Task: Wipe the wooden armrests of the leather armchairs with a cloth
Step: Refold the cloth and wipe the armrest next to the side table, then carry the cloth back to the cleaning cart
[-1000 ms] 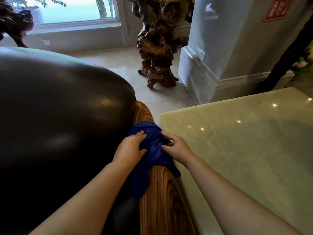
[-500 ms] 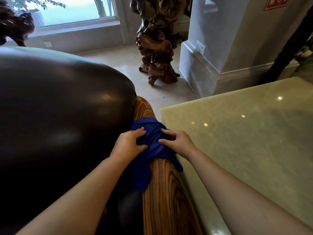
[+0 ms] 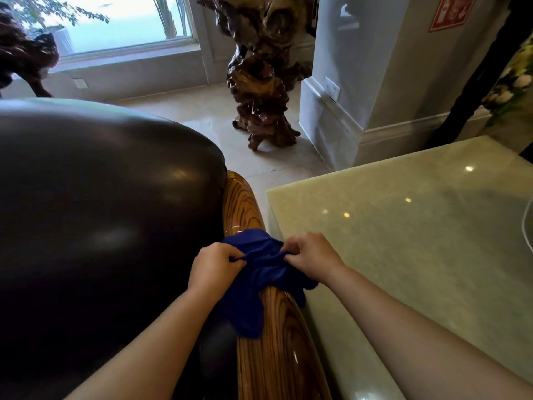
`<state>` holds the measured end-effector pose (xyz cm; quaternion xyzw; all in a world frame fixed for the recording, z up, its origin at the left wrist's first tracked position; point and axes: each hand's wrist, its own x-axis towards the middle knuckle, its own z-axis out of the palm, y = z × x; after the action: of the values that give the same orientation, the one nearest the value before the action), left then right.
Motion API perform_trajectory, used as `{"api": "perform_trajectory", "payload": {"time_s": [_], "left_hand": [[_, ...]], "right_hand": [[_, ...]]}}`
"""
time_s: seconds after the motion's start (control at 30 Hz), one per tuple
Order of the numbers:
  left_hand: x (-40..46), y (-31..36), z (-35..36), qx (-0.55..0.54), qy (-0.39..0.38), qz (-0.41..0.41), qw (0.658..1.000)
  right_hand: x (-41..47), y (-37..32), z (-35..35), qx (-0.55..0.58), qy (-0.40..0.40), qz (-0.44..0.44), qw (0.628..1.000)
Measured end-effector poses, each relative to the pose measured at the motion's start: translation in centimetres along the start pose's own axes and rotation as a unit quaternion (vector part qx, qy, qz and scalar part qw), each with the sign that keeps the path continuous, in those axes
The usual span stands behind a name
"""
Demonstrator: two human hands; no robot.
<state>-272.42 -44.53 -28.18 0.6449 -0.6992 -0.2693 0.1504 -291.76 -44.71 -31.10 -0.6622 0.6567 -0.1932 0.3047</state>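
Observation:
A glossy striped wooden armrest (image 3: 277, 350) runs from bottom centre up along the right side of a dark leather armchair (image 3: 95, 226). A blue cloth (image 3: 259, 272) lies bunched over the armrest, with a flap hanging down toward the seat side. My left hand (image 3: 215, 268) pinches the cloth's left edge with curled fingers. My right hand (image 3: 310, 256) grips its right edge the same way. Both hands sit on top of the armrest, close together.
A pale green polished stone table (image 3: 418, 241) stands right beside the armrest. A gnarled root sculpture (image 3: 259, 82) stands on the tiled floor ahead, next to a white pillar (image 3: 360, 96). A window (image 3: 115, 21) is at the back left.
Both hands have slid the cloth back along the armrest toward me, uncovering more wood ahead. The fingers went from flat on the cloth to curled and pinching it.

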Motion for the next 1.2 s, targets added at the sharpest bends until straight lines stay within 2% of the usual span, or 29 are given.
{"api": "perform_trajectory", "payload": {"time_s": [0.1,0.2,0.6,0.8,1.0,1.2], "left_hand": [[-0.6,0.7,-2.9,-0.062,-0.064,-0.044,0.995],[-1.8,1.7,-6.7,-0.097,-0.081,-0.056,0.99],[-10.1,12.0,-20.2,-0.065,-0.04,0.031,0.997],[-16.5,16.5,-28.9,-0.029,-0.007,0.055,0.998],[-24.2,17.0,-37.6,0.015,0.04,0.043,0.998],[-33.2,12.8,-45.2,0.027,0.12,-0.005,0.992]], "right_hand": [[-1.3,-1.5,-2.9,0.005,-0.027,0.004,1.0],[-3.0,-3.4,-6.1,0.001,-0.047,-0.01,0.999],[-12.1,-14.9,-21.7,-0.024,-0.018,-0.075,0.997],[-17.4,-23.1,-29.1,-0.04,-0.014,-0.133,0.99],[-20.8,-32.3,-29.8,-0.068,-0.052,-0.221,0.971],[-22.5,-42.1,-26.3,-0.077,-0.092,-0.33,0.936]]}}
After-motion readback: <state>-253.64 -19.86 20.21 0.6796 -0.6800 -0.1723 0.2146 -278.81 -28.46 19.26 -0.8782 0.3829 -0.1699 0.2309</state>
